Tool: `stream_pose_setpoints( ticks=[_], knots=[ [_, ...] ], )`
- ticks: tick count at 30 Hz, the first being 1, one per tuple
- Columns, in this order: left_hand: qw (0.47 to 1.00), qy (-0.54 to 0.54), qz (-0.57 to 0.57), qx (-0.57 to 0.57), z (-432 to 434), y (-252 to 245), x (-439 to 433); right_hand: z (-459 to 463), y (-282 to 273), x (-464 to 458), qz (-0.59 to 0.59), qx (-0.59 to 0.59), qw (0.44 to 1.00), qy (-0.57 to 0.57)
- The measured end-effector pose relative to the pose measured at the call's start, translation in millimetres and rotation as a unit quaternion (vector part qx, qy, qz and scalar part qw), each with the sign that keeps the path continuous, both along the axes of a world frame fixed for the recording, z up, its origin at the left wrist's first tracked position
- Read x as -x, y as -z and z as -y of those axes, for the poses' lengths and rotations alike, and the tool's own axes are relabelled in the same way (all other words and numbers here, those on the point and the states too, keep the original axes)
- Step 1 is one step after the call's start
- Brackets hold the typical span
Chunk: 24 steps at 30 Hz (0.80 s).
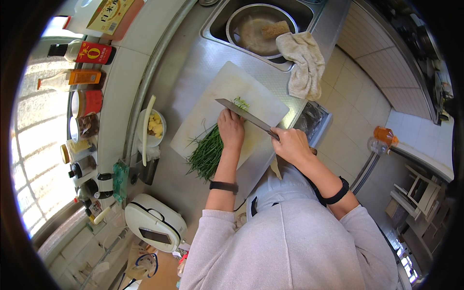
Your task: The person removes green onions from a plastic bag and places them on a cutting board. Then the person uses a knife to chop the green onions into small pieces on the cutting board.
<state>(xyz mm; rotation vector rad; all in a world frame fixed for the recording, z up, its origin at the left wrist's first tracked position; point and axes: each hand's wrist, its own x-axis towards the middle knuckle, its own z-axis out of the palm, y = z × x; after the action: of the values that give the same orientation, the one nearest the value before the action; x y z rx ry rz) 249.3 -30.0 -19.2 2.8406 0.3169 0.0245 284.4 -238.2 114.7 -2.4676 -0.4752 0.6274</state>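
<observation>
My right hand [291,144] grips the handle of a kitchen knife [250,117], whose blade slants up and to the left over a white cutting board [195,116]. Just below the blade, my left hand [231,128] presses on a bunch of long green chives [206,156], its fingertips close to the metal. The leafy ends fan out over the board's lower left edge. On the blade's far side lies a small heap of cut chive pieces [241,103]. How the fingers of my left hand close round the stalks is partly hidden.
Beyond the board, a steel basin [229,30] of water with a brown scrubber sits in the sink; a beige cloth [308,65] hangs at its corner. At left are a bowl [165,128] of yellow pieces, a pale stalk [148,127] and a rice cooker [170,214]. Bottles line the sill.
</observation>
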Motion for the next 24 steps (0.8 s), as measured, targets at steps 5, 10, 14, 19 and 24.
stream_pose_setpoints(
  ticks=[5,10,14,19,24],
  knots=[
    [0.999,0.007,0.045,-0.009,0,5,2,-4,-1,-3,-0.029,0.021,0.999,-0.014],
    [1.000,-0.001,0.024,-0.012,3,5,1,-25,28,-10,-0.002,0.033,0.999,-0.017],
    [1.000,-0.003,0.001,0.011,-1,-1,4,-31,40,-6,0.008,0.003,1.000,0.010],
    [0.995,0.016,-0.049,-0.082,4,-46,4,-29,44,-8,-0.007,0.018,1.000,0.008],
    [0.999,-0.004,-0.018,-0.029,-3,-26,13,-35,45,-9,-0.010,0.039,0.999,-0.027]
  ],
)
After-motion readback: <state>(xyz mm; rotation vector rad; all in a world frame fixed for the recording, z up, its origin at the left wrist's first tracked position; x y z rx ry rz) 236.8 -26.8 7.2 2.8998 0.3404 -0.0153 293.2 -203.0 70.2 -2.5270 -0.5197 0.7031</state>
